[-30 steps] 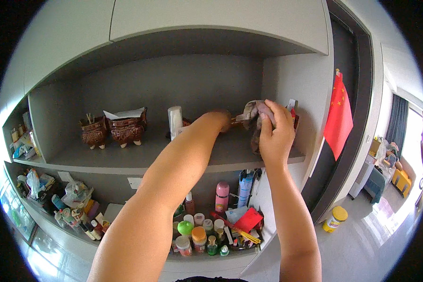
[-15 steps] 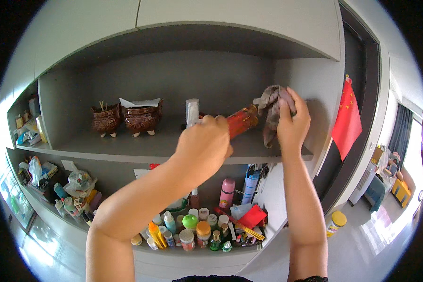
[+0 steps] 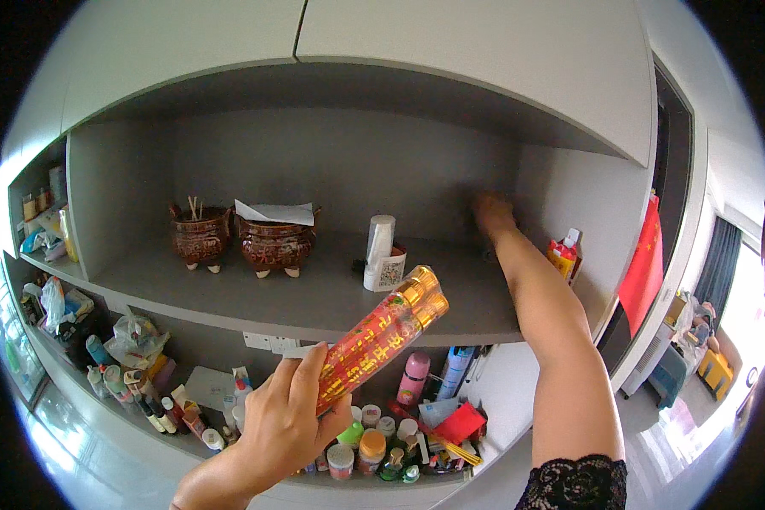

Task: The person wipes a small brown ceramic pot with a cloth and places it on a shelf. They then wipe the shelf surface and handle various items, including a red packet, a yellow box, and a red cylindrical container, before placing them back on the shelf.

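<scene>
- Pulled back from the shelf [image 3: 314, 297] since the earlier frame: left hand [image 3: 285, 425], now low before its front edge, fingers wrapped tight round a red-and-gold tube [image 3: 382, 340].
- Tube tilted, gold end up and to the right, clear of the shelf.
- Reached deeper into the back right corner: right hand [image 3: 490, 212]; grip too dim to tell, cloth no longer visible.
- On the shelf: two brown pots [image 3: 238, 238], a white bottle [image 3: 381, 251], a small yellow bottle [image 3: 563, 255] at the right wall.
- Below: crowded jars [image 3: 374, 442].
</scene>
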Motion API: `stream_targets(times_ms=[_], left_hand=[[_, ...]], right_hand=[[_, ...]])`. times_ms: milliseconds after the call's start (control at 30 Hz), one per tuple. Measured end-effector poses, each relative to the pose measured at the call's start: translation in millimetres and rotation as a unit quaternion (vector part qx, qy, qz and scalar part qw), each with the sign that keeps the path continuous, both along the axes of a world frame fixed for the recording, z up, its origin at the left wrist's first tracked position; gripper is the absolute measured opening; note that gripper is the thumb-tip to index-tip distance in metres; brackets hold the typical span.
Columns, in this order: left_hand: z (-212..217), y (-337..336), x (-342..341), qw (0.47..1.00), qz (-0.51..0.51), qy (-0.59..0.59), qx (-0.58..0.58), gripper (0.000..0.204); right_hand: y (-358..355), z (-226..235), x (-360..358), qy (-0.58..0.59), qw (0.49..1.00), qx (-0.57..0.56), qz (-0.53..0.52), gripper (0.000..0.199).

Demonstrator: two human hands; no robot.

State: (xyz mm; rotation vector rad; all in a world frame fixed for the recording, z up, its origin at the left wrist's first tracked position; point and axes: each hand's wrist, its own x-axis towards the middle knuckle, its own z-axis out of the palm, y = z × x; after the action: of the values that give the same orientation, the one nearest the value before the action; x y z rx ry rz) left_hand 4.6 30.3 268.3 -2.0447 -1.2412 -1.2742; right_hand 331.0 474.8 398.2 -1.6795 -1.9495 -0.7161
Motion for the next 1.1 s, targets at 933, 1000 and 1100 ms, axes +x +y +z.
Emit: stream_targets(times_ms=[933,1000,1100], left_hand=[[61,88,38,0.997,-0.053,0.051,0.025,0.047],[58,90,37,0.997,-0.059,0.039,0.019,0.046],[57,89,32,0.999,-0.044,0.022,-0.002,0.047]], right_hand=[[-45,-16,-9,-0.019,0.993,-0.108,0.036,0.04],[-54,-17,-4,-0.103,0.978,-0.167,0.069,0.04],[-101,-1,-32,-0.221,0.92,-0.318,0.054,0.042]])
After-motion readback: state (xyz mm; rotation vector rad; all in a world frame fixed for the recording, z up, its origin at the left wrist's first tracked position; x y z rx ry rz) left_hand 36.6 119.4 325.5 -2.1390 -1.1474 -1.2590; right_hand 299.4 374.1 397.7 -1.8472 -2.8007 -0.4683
